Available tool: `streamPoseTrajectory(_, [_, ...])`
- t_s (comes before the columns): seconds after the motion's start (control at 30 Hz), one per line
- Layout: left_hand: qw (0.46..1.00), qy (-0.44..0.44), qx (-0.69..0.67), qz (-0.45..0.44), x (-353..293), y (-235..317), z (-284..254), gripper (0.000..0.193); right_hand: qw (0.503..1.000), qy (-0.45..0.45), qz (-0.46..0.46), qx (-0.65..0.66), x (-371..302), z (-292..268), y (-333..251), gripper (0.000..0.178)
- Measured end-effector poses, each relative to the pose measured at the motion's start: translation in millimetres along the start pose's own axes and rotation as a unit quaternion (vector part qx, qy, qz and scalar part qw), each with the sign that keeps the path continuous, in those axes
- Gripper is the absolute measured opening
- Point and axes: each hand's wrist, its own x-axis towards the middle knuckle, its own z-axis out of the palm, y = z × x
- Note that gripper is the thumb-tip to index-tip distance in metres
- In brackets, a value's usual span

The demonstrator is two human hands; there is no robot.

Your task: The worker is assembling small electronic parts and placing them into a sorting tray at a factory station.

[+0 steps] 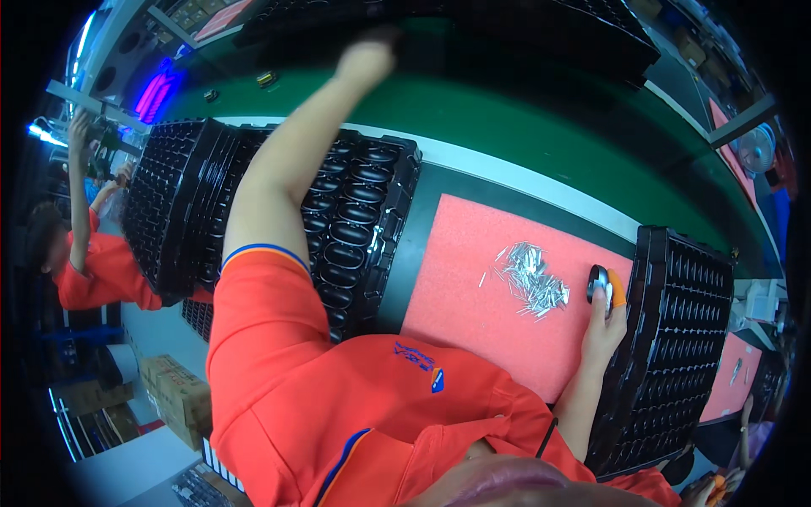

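My right hand [602, 321] holds a small glossy black oval piece [596, 280] above the right edge of a pink foam mat [448, 270]. An orange finger cover [618, 289] shows on that hand, with something whitish beside it. A loose heap of thin silver pins [532, 279] lies on the mat, left of this hand. My left arm stretches far forward across the green surface, and its hand [367, 63] is smeared by motion. Dark shapes lie at its fingertips, so whether it holds anything is unclear.
Black trays with oval hollows [351, 224] stand under and beside my left arm. Another stack of black trays [676, 338] borders the mat's right. Beyond a pale rail [524, 182] runs a green surface [541, 127], with dark trays at the far side. A co-worker in red [101, 262] is at left.
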Motion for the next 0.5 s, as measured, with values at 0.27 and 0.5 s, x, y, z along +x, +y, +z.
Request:
streamPoseTrajectory(0.27, [0.898,-0.055,0.273,-0.34,-61.8,-193.0,-5.8,0.058,1.0,0.002,-0.018,-0.023,-2.7,3.7,2.0,0.036])
streamPoseTrajectory(0.5, [0.887,-0.165,0.146,-0.406,-64.0,-211.6,-8.0,0.042,1.0,-0.002,-0.005,0.002,-5.6,3.8,-0.6,0.037])
